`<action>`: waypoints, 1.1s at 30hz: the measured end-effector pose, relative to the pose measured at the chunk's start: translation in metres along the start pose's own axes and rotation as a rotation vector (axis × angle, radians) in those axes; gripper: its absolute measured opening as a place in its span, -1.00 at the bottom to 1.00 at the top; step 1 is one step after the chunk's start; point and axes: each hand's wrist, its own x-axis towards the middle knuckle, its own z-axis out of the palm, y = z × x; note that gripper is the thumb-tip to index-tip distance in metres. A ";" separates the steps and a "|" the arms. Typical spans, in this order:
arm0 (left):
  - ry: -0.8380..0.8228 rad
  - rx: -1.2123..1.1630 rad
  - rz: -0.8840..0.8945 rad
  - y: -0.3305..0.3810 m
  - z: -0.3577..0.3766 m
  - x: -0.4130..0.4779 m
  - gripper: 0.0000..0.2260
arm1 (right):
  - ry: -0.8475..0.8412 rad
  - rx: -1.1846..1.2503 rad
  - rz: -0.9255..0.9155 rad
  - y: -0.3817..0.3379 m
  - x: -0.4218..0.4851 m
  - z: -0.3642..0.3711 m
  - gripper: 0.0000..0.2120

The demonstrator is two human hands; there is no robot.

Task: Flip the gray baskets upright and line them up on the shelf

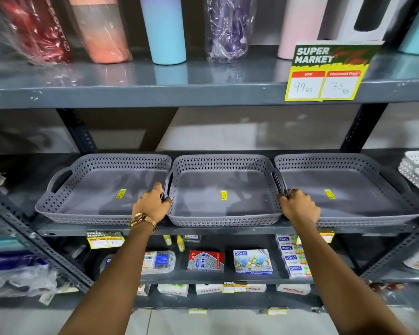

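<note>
3 baskets stand upright in a row along the shelf's (203, 230) front edge: left basket (102, 189), middle basket (224, 189), right basket (348, 187), sides touching.

Place: shop | Evidence: "Super Market" price card (327, 71) (99/75 Rs), metal shelving (155, 93), probably boxed stationery (252, 261)

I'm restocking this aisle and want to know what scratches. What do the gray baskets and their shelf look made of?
The middle gray basket and its two neighbours look like molded matte plastic: perforated lattice walls, smooth dull floor, rounded rims. The shelf looks like painted steel, likely semi-gloss: thin folded edge, perforated angle posts, faint reflections.
</note>
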 end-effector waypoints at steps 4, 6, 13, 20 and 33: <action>0.009 0.002 -0.006 -0.001 0.000 -0.001 -0.78 | -0.016 0.011 -0.013 0.001 0.003 0.000 -0.64; 0.003 -0.002 -0.006 -0.002 0.001 -0.001 -0.77 | -0.029 0.014 -0.031 0.001 0.004 -0.001 -0.63; -0.004 -0.002 -0.002 -0.002 -0.001 -0.001 -0.75 | -0.095 0.033 -0.091 0.002 0.011 -0.003 -0.67; -0.010 -0.010 -0.003 -0.002 -0.001 -0.002 -0.75 | -0.089 0.008 -0.120 0.003 0.018 -0.003 -0.66; -0.002 0.007 -0.004 -0.003 -0.001 -0.002 -0.69 | -0.117 -0.027 -0.135 0.005 0.022 0.002 -0.60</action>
